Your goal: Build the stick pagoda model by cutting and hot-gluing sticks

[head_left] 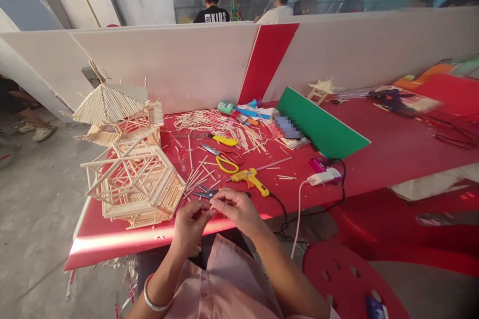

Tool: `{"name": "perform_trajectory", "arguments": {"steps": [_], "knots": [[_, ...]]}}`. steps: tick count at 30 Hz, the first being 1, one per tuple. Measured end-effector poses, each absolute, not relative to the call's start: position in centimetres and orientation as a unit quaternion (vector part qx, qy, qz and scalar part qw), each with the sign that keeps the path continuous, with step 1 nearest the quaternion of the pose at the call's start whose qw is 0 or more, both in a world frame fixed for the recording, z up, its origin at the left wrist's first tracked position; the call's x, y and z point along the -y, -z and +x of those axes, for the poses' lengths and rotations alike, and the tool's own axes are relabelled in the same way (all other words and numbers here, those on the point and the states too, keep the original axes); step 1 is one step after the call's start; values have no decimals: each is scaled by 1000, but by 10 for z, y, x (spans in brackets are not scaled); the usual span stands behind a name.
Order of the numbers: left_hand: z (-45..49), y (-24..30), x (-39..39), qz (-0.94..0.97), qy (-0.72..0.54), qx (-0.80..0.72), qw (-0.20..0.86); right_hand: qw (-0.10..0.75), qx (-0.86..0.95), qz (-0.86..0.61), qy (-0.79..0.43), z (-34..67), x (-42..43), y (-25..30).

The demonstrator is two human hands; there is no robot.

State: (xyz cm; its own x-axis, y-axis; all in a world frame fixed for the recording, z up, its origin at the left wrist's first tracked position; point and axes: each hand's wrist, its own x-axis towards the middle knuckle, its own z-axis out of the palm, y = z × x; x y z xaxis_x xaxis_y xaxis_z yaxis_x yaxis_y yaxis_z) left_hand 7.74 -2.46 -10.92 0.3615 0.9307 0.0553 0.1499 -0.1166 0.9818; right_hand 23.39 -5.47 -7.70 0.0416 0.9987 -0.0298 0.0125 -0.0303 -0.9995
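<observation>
My left hand [191,219] and my right hand [236,210] meet over the front edge of the red table. Both are closed, fingertips pinching a short, thin wooden stick [212,207] that the fingers mostly cover. Just behind them lie dark-handled pliers [205,194], partly hidden by my right hand. A yellow glue gun [250,178] rests beyond that hand, a clear glue stick [276,162] projecting from its rear. To the left of my hands stands an open hexagonal frame of wooden sticks [140,187]; behind it is a stick-built pavilion with a pointed roof [112,103].
Scissors [224,158] and a yellow utility knife [224,140] lie among loose sticks [202,122]. A green board [322,122] leans at the back right, near a white power strip [325,176] with trailing cables. White panels [168,67] stand behind the table [374,164]; people sit beyond.
</observation>
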Motion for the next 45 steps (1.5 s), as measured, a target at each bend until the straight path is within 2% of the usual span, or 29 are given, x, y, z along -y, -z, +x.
{"name": "perform_trajectory", "arguments": {"steps": [4, 14, 21, 31, 39, 42, 45], "knots": [[78, 105, 25, 643, -390, -407, 519, 479, 546, -540, -425, 234, 55, 73], [71, 107, 24, 646, -403, -431, 485, 486, 422, -489, -588, 228, 49, 87], [69, 103, 22, 668, -405, -427, 456, 484, 470, -524, -520, 229, 50, 85], [74, 108, 25, 681, -408, -405, 453, 478, 409, -479, -612, 240, 49, 94], [76, 102, 22, 654, -376, -361, 549, 476, 401, -461, -633, 245, 53, 96], [77, 101, 22, 633, -386, -378, 554, 447, 486, -533, -529, 254, 53, 90], [78, 101, 22, 609, -401, -415, 545, 375, 580, -673, -264, 275, 52, 89]]}}
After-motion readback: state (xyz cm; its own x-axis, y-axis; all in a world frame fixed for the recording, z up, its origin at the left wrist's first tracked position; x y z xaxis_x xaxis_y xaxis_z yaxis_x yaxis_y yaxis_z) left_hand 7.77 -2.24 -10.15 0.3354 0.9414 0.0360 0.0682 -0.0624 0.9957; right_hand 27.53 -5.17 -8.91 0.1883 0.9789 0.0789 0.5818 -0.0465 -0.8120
